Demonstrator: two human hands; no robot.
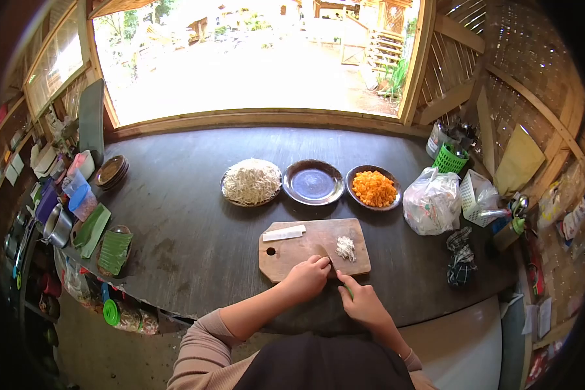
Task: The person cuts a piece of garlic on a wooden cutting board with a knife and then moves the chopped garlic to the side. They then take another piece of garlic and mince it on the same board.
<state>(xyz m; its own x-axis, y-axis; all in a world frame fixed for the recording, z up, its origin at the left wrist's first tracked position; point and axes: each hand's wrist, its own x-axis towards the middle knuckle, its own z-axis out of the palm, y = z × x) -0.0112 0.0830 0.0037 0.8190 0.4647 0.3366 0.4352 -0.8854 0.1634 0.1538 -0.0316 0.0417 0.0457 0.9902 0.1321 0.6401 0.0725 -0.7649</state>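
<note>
My right hand [364, 305] is closed around the green handle of a knife [348, 290], its blade down at the wooden cutting board [305, 250]. Beside the blade, my left hand [310, 276] rests on the board with its fingers curled; what they hold is hidden. Flat white strips [284, 233] lie along the board's upper left. To the right of the blade sits a small heap of white shreds [346, 248]. Behind the board stand a plate heaped with white shreds [251, 182], a dark plate [313, 182], and a plate of orange diced pieces [374, 189].
On the right are a white plastic bag [432, 203], a green basket [450, 160], a white basket [477, 198] and a dark patterned cloth [461, 257]. Banana leaf pieces [115, 252], a metal pot [59, 225] and stacked brown plates [112, 171] stand on the left.
</note>
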